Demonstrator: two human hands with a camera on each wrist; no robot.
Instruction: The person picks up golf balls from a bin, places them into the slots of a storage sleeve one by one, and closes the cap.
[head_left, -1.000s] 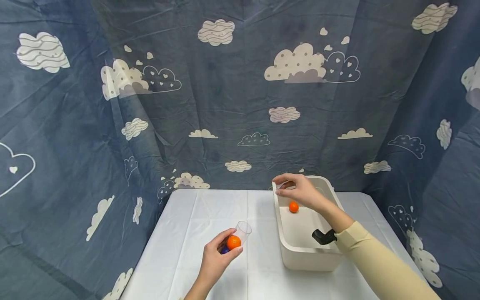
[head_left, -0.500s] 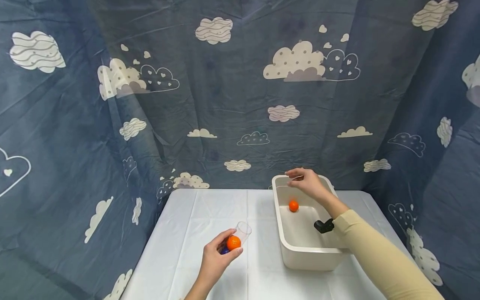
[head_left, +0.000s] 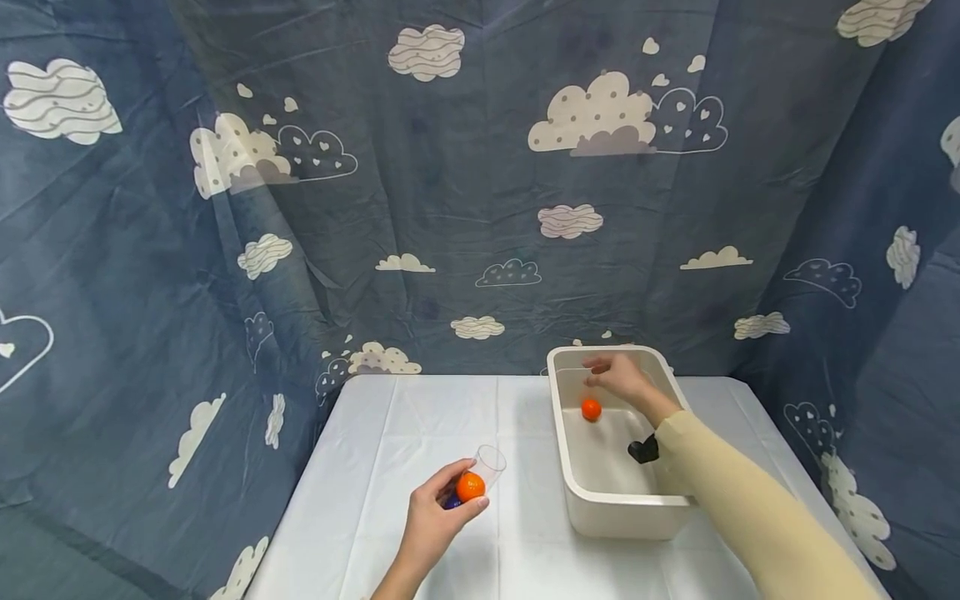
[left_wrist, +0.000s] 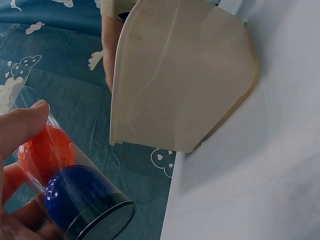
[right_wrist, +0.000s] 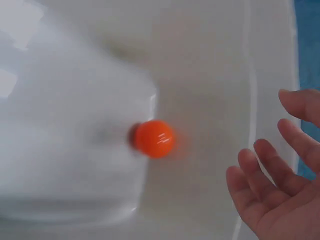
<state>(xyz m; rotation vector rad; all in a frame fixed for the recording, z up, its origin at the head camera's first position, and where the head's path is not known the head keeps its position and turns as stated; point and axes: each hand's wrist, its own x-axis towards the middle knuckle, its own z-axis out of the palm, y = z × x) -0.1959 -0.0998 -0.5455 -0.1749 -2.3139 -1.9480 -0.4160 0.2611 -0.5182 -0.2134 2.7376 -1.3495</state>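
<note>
A clear cup [left_wrist: 85,159] is gripped by the left hand [head_left: 435,510]; the right hand [head_left: 624,379], fingers loosely spread, is held empty.

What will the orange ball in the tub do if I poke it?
The orange ball will probably roll, because it's round. It might feel slippery, since it looks shiny. A gentle poke likely won't get it out: the tub has walls all around.

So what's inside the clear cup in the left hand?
The cup holds an orange ball and, nearer the base, a blue ball. The left hand covers part of its side, so whatever lies behind the fingers can't be seen.
</note>
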